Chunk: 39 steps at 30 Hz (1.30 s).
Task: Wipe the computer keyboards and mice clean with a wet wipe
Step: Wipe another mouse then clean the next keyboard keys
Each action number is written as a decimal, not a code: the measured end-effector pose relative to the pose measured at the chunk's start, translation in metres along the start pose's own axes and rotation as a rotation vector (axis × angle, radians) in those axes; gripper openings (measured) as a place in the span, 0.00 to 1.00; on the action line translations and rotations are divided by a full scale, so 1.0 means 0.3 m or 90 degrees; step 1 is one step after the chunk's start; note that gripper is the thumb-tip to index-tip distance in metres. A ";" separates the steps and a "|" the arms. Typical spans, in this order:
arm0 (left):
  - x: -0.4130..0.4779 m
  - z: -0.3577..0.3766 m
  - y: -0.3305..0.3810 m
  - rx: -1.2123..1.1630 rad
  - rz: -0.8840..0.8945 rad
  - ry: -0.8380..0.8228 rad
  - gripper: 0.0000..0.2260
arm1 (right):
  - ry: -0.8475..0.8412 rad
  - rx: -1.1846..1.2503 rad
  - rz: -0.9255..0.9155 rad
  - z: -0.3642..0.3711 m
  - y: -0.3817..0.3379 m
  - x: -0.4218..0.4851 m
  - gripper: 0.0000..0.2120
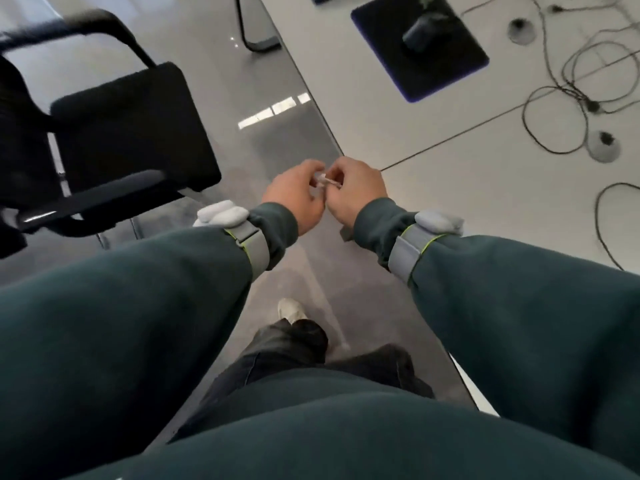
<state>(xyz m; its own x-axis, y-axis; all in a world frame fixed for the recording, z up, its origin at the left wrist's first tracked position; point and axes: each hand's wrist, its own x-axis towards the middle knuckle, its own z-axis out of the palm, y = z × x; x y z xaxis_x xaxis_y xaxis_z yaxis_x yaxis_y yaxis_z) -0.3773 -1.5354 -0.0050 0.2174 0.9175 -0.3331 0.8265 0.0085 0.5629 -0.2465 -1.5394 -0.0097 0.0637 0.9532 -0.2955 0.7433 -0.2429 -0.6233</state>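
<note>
1 head cam, wide-angle, aimed steeply down; left hand [294, 197] & right hand [356, 192] close, mid-frame; desk [450, 161] R, chair [131, 126] L.

No legible text, label, brand, number or sign anywhere in view, small pale item [322, 180] at the fingers [337, 171] too blurred to read

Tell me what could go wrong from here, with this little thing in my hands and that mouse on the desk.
The left hand and right hand pinch the small pale item over the floor, so a slip could drop it there. Loose cables lie near the mouse, so wiping might snag one.
</note>
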 end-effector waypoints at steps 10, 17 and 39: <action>0.257 -0.382 -0.368 -0.048 -0.154 0.065 0.09 | -0.074 0.012 -0.052 0.192 -0.432 0.428 0.05; 0.670 -0.581 -0.521 -0.390 -0.307 0.126 0.05 | -0.138 -0.010 -0.125 0.303 -0.595 0.894 0.09; 1.762 -1.091 -0.692 -0.601 -0.370 0.034 0.05 | -0.118 -0.032 -0.033 0.159 -0.974 2.009 0.02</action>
<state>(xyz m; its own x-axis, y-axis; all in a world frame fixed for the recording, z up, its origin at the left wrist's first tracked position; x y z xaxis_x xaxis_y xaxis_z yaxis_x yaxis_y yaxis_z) -0.6039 -0.9220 -0.0503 -0.1162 0.6906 -0.7138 0.0630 0.7224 0.6887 -0.4568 -0.9024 -0.0402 -0.0957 0.9133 -0.3959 0.7753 -0.1811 -0.6051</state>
